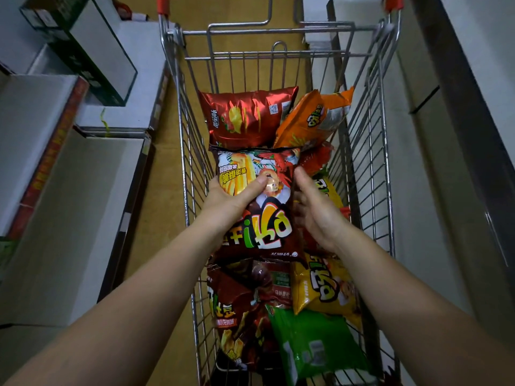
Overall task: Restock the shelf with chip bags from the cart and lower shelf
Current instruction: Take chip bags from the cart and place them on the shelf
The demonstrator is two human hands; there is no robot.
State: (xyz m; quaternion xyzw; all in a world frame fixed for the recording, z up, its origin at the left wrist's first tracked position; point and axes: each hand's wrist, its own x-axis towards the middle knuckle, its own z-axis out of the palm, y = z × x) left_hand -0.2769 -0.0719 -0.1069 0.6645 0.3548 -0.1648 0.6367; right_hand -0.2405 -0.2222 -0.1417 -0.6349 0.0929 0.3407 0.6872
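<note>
A wire shopping cart (387, 140) in the aisle holds several chip bags. My left hand (232, 197) grips a dark red chip bag (267, 224) at its left side, thumb across the front, above the pile. Fingers straight, my right hand (315, 210) touches the right edge of that bag. A shiny red bag (245, 115) and an orange bag (312, 121) lie at the cart's far end. Closer to me lie a yellow bag (326, 285), a green bag (315, 344) and a dark brown bag (237, 313).
Shelves (69, 218) on the left carry white cardboard trays and a dark green box (83, 48). A grey shelf unit (459, 135) runs along the right. The floor (164, 168) between cart and left shelf is tan.
</note>
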